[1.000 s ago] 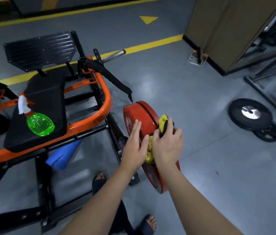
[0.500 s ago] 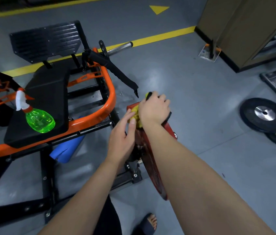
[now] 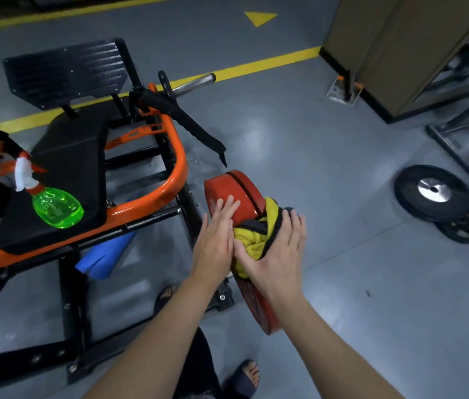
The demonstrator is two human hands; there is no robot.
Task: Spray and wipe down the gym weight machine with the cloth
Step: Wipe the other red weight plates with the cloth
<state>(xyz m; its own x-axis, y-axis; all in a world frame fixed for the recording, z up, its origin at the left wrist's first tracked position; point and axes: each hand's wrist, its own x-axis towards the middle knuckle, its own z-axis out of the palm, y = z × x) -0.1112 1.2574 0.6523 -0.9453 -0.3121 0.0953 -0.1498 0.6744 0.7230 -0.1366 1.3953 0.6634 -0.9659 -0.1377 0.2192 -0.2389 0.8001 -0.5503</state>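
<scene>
An orange-and-black weight machine (image 3: 174, 174) stands at the left, with red weight plates (image 3: 241, 194) loaded on its right side. My right hand (image 3: 277, 251) presses a yellow cloth with black trim (image 3: 256, 237) against the plates' rim, fingers spread over it. My left hand (image 3: 216, 240) lies flat on the plates' near face, fingers together and holding nothing. A green spray bottle with a white trigger (image 3: 52, 204) lies on the machine's black seat pad (image 3: 63, 168), well left of both hands.
A black ribbed footplate (image 3: 66, 70) and a chrome bar end (image 3: 195, 82) sit at the machine's far side. A blue roll (image 3: 106, 254) lies under the frame. Loose black plates (image 3: 440, 197) rest on the grey floor at right. A brown cabinet (image 3: 400, 47) stands behind.
My right hand slid the cloth from the top of the red plates back down toward me along the rim. The left hand stayed against the plates' near face.
</scene>
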